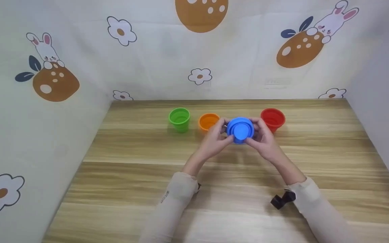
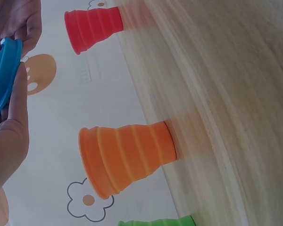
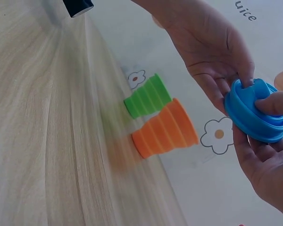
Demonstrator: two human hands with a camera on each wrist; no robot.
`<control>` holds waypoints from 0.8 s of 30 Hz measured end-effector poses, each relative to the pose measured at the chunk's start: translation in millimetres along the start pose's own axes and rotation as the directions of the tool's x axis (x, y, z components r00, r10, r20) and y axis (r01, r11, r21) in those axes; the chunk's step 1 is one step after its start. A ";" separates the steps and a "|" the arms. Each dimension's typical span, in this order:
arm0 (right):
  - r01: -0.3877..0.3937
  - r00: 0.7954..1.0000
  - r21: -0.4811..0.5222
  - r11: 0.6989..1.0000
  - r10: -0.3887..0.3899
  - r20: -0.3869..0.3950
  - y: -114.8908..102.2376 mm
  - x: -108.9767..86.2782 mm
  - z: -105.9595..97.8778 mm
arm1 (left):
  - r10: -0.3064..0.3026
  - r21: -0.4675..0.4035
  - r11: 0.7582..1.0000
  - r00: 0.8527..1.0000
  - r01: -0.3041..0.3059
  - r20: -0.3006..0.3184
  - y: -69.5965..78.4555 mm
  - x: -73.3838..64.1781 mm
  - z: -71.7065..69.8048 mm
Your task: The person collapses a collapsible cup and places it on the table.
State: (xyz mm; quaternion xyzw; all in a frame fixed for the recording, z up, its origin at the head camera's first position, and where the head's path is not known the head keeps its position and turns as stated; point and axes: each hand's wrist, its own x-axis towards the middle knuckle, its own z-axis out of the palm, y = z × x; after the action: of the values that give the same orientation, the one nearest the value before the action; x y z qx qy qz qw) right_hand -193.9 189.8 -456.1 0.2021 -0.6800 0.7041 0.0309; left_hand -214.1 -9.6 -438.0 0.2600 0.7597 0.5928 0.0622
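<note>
Both hands hold a blue collapsible cup (image 1: 240, 131) up over the table, its base turned toward the head camera. The cup is folded down into a squat stack of rings, and its low shape shows again in the right wrist view. My left hand (image 1: 213, 141) grips its left side, thumb at the lower edge of the base. On the other side, my right hand (image 1: 266, 143) grips it with the thumb pressing near the base. An orange cup (image 1: 208, 120) stands extended behind the left hand, which partly covers it. Just behind the right hand is a red cup (image 1: 273, 118).
A green cup (image 1: 180, 119) stands upright at the left of the row, extended like the orange and red ones. The wood-grain table (image 1: 127, 189) ends at a patterned wall (image 1: 160, 60). A black device (image 1: 283, 199) is attached at the right sleeve.
</note>
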 end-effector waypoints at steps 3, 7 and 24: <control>-0.009 1.000 -0.019 1.000 0.009 -0.010 -1.2 0.2 0.2 | -0.018 -0.027 0.999 1.000 0.019 0.025 0.4 -0.8 -0.7; -0.026 0.999 -0.029 0.999 0.026 -0.021 -1.4 0.1 0.3 | -0.038 -0.040 0.998 0.998 0.040 0.059 0.4 -2.5 -1.9; 0.002 1.000 -0.021 1.000 -0.002 -0.012 1.3 -0.3 3.9 | -0.031 0.003 1.000 0.998 0.031 0.046 -2.1 -3.6 0.8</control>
State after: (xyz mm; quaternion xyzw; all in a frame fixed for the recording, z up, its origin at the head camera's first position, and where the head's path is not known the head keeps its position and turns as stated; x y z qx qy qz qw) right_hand -193.2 186.0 -457.5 0.1982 -0.6870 0.6980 0.0379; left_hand -211.4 -10.9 -440.9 0.2619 0.7627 0.5848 0.0885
